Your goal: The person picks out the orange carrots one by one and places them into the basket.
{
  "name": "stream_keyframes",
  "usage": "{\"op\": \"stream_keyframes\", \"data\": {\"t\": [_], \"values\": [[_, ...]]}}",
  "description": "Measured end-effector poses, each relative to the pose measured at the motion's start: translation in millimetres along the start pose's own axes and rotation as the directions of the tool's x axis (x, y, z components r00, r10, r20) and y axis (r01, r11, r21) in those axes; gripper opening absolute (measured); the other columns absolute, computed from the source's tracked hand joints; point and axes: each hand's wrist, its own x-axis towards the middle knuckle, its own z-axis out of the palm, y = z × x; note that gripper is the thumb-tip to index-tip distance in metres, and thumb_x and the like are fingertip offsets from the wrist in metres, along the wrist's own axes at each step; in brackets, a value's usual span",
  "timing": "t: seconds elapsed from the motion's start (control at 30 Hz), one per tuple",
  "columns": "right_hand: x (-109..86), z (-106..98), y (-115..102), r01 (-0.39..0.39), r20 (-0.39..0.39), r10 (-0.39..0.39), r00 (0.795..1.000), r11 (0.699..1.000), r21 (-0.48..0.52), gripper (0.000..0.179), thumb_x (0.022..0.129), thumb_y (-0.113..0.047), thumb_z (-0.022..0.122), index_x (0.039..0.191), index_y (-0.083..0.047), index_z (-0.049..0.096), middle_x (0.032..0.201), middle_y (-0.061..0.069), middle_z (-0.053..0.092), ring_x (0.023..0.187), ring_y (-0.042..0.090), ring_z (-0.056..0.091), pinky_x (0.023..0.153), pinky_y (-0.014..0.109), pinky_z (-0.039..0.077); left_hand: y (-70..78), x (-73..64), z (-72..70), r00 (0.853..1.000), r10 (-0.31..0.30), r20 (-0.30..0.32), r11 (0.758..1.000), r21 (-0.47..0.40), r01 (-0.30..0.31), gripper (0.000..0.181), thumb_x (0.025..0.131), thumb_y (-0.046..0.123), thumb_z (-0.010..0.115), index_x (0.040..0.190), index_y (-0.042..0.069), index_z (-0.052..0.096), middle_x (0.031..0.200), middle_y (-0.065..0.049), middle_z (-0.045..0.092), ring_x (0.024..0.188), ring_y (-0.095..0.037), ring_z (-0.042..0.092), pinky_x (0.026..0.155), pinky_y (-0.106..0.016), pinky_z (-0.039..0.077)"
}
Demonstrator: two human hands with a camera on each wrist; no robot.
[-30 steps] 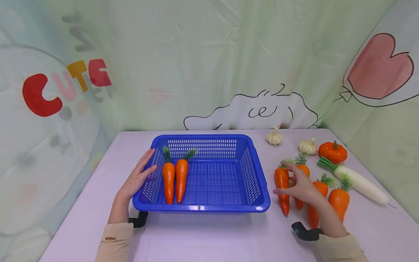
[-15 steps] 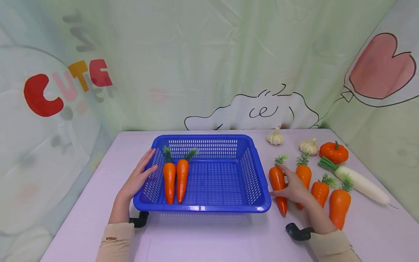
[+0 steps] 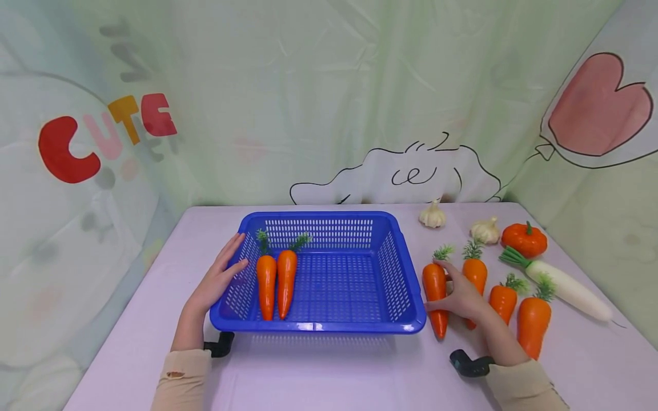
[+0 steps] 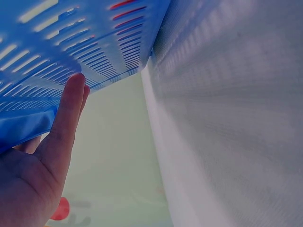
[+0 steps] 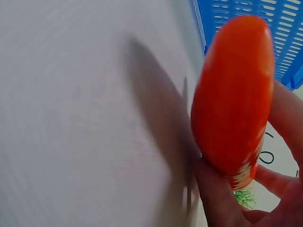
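Note:
A blue basket sits mid-table, with two carrots lying in its left part. My left hand rests at the basket's left rim; in the left wrist view a straight finger touches the perforated outer wall. My right hand pinches another carrot between thumb and fingers, just right of the basket. The right wrist view shows this carrot's tapered end towards the camera, its shadow on the tablecloth, and the thumb on one side with fingers on the other.
More carrots lie to the right of my right hand. Beyond them are a white radish and a small orange pumpkin. Two garlic bulbs sit near the back edge. A printed curtain hangs behind the table.
My right hand has moved slightly left and taken hold of the carrot, shifting it a little towards the basket. The left hand and basket stay in place.

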Motion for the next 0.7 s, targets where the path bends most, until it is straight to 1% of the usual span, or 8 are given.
{"op": "stream_keyframes", "data": {"t": [0.07,0.13,0.17,0.23,0.37,0.47,0.6,0.7], "values": [[2.6,1,5,0.006,-0.013,-0.005,1.000,1.000,0.016,0.119,0.056,-0.045,0.083,0.147,-0.025,0.009,0.134,0.027,0.031,0.111,0.044,0.041,0.079,0.057,0.046,0.5,-0.1,0.0,1.000,0.001,0.000,1.000,0.000,-0.001,0.057,0.095,0.017,0.041,0.146,0.009,0.017,0.152,-0.014,0.005,0.137,-0.038,0.003,0.099,-0.069,0.007],[-0.2,-2,2,0.030,-0.012,-0.029,1.000,0.999,0.035,0.119,0.058,-0.046,0.082,0.147,-0.025,0.007,0.131,0.030,0.031,0.107,0.046,0.042,0.076,0.055,0.047,0.9,-0.2,0.0,1.000,0.002,-0.001,1.000,0.001,-0.002,0.057,0.095,0.016,0.041,0.146,0.008,0.017,0.152,-0.014,0.005,0.137,-0.038,0.003,0.099,-0.069,0.007],[-3.1,-3,-2,0.028,-0.026,-0.027,0.999,0.999,0.042,0.118,0.057,-0.046,0.082,0.147,-0.024,0.009,0.131,0.029,0.033,0.107,0.044,0.043,0.076,0.053,0.048,1.1,-0.2,0.0,1.000,0.002,-0.001,1.000,0.002,-0.002,0.057,0.095,0.016,0.041,0.146,0.008,0.017,0.152,-0.014,0.005,0.137,-0.038,0.003,0.099,-0.069,0.007],[-12.3,-8,-14,0.041,-0.029,-0.039,0.999,0.997,0.065,0.115,0.060,-0.043,0.082,0.147,-0.023,0.010,0.129,0.031,0.033,0.104,0.044,0.044,0.072,0.049,0.050,1.3,-0.4,0.0,1.000,0.002,-0.001,1.000,0.002,-0.002,0.058,0.095,0.016,0.041,0.146,0.008,0.017,0.152,-0.014,0.005,0.137,-0.038,0.003,0.099,-0.069,0.007],[-30.7,-21,-40,0.052,-0.005,-0.051,0.999,0.992,0.115,0.109,0.066,-0.037,0.080,0.147,-0.017,0.009,0.130,0.033,0.029,0.100,0.044,0.046,0.071,0.045,0.051,1.5,-1.0,0.0,1.000,-0.001,0.001,1.000,0.001,0.001,0.058,0.094,0.017,0.041,0.147,0.009,0.017,0.152,-0.014,0.005,0.137,-0.038,0.003,0.098,-0.070,0.007],[-38.4,-29,-53,0.041,0.020,-0.044,0.999,0.990,0.137,0.107,0.070,-0.036,0.078,0.147,-0.015,0.006,0.132,0.034,0.025,0.099,0.043,0.046,0.072,0.044,0.051,1.7,-1.1,-0.1,1.000,0.000,0.002,1.000,0.001,0.000,0.058,0.095,0.017,0.041,0.147,0.009,0.017,0.152,-0.015,0.005,0.137,-0.039,0.003,0.098,-0.070,0.007],[-41.9,-37,-62,0.053,0.011,-0.055,0.998,0.989,0.137,0.105,0.073,-0.034,0.076,0.147,-0.013,0.005,0.132,0.034,0.026,0.091,0.035,0.052,0.071,0.039,0.052,1.7,-0.7,-0.3,1.000,0.005,0.000,1.000,0.003,-0.005,0.057,0.095,0.016,0.041,0.146,0.008,0.018,0.152,-0.015,0.005,0.137,-0.039,0.003,0.099,-0.069,0.006],[-43.7,-43,-67,0.075,-0.012,-0.074,0.997,0.989,0.127,0.103,0.073,-0.033,0.076,0.146,-0.013,0.007,0.130,0.034,0.028,0.080,0.027,0.054,0.068,0.034,0.051,1.3,-0.6,0.0,1.000,0.003,0.001,1.000,0.002,-0.003,0.057,0.095,0.016,0.041,0.146,0.007,0.018,0.152,-0.016,0.005,0.137,-0.039,0.003,0.099,-0.069,0.006]]}}
